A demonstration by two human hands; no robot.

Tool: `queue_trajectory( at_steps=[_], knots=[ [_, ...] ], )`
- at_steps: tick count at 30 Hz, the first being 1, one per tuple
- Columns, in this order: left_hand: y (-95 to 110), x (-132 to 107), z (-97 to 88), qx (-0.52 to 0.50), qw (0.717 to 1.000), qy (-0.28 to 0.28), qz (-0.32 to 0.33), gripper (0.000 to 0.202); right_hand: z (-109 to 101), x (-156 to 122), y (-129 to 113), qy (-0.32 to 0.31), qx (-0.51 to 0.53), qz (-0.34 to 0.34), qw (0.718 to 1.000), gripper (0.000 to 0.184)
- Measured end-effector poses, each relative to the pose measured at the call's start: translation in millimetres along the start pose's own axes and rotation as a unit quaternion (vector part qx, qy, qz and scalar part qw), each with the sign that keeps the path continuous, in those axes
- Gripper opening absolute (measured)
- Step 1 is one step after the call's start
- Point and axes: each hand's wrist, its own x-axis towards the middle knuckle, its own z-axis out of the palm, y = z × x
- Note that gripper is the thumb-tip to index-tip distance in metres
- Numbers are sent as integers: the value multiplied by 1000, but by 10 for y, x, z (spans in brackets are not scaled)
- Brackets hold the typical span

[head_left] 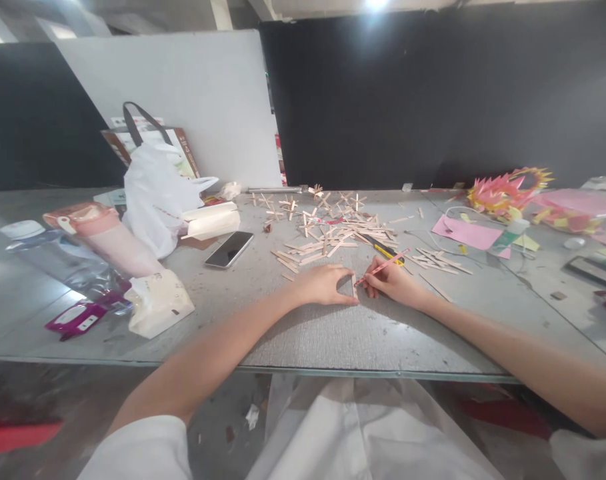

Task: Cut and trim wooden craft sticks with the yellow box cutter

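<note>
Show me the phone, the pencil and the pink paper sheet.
phone [229, 249], head view, middle of its dark screen.
pencil [387, 264], head view, middle of its shaft.
pink paper sheet [465, 233], head view, bare middle of the sheet.

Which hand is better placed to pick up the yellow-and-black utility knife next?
Probably right: the yellow-and-black utility knife lies just beyond the right hand, though that hand grips a thin red pencil. The left hand pinches a small pale wooden stick, farther away.
</note>
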Motion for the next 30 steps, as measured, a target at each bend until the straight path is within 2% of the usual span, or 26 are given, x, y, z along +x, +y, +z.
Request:
queue_trajectory(
  at_steps=[30],
  knots=[
    [16, -4, -14, -8, 1000, 3, 1, 79, 13, 4, -6, -12, 16, 0, 1000, 41]
  ],
)
